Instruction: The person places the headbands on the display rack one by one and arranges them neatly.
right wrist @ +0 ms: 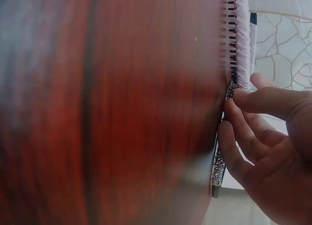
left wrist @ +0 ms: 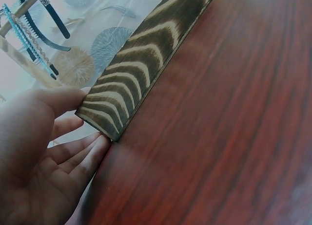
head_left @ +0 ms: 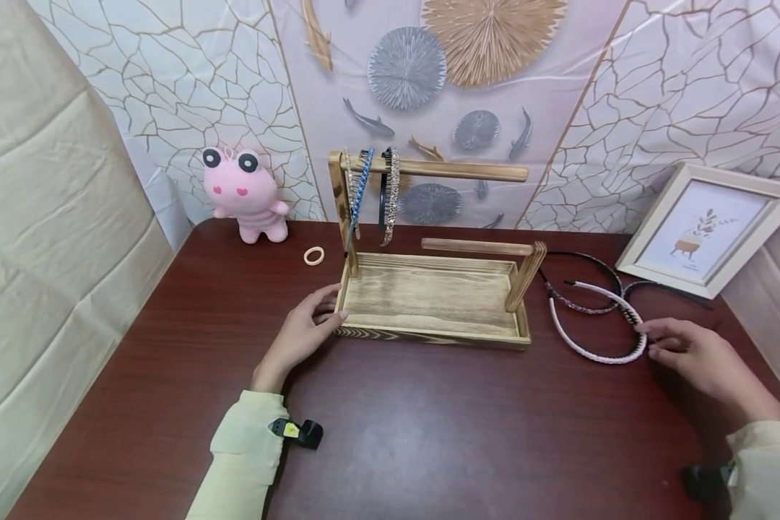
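Note:
My left hand (head_left: 308, 325) grips the left end of a wooden headband stand (head_left: 429, 336), thumb at the front rim and fingers round the side. In the left wrist view its dark, striped tray wall (left wrist: 126, 76) lies against the fingertips. At the right, my right hand (head_left: 702, 357) pinches at the outer edge of a white headband (head_left: 604, 359), which lies on the table. In the right wrist view a glittery headband (right wrist: 218, 169) runs close behind the fingers; whether they touch it too is unclear. Blue (head_left: 362, 184) and beaded (head_left: 392, 195) headbands hang from the upper bar.
A dark headband (head_left: 585, 309) lies under the white one. Behind them a picture frame (head_left: 656, 217) leans at the back right. A pink plush toy (head_left: 243, 191) and a pale ring (head_left: 314, 256) stand left of the stand on the table (head_left: 416, 433).

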Action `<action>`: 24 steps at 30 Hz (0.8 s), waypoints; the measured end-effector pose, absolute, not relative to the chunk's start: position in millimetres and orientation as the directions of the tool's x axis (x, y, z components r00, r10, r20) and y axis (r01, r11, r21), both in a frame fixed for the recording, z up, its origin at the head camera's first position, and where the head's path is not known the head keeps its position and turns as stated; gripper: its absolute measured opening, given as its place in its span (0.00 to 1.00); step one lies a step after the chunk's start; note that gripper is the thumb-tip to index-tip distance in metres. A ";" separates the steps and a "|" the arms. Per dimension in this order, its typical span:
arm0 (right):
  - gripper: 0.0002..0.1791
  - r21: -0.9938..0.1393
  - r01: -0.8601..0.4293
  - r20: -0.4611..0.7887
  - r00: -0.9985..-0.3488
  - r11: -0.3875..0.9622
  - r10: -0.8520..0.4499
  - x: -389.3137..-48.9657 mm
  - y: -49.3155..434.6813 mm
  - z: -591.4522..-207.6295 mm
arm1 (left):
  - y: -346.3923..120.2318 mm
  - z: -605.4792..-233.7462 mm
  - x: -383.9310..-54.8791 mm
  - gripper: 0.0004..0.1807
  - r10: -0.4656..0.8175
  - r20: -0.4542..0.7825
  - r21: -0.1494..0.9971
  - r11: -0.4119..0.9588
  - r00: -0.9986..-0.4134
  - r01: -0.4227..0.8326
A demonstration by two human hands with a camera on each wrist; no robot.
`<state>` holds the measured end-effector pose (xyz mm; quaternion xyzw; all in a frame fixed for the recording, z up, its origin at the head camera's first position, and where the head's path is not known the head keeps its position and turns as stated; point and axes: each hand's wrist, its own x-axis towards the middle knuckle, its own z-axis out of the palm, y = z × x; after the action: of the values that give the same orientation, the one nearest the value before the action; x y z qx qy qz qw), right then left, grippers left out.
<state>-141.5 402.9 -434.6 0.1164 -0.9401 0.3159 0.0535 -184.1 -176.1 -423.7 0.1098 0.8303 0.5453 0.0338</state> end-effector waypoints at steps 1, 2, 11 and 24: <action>0.18 -0.576 -0.262 0.176 -0.965 0.774 -0.196 -141.9 403.3 -434.9 | -176.1 -423.9 -183.9 0.29 0.220 0.064 0.913 0.381 -0.974 0.146; 0.19 -0.561 -0.276 0.180 -0.961 0.780 -0.210 -142.5 403.9 -435.3 | -176.1 -423.9 -183.7 0.29 0.220 0.063 0.913 0.382 -0.973 0.145; 0.18 -0.403 -0.335 0.271 -0.933 0.852 -0.239 -142.2 399.4 -437.4 | -176.9 -424.6 -183.3 0.29 0.218 0.063 0.907 0.394 -0.974 0.147; 0.17 -0.408 -0.361 0.331 -0.915 0.839 -0.232 -139.8 397.2 -434.9 | -176.5 -426.2 -185.6 0.29 0.226 0.067 0.905 0.397 -0.972 0.155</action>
<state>-139.8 397.2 -434.9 0.1562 -0.9492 0.2372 0.1353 -185.6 -176.5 -426.2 0.1139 0.8350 0.5373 0.0330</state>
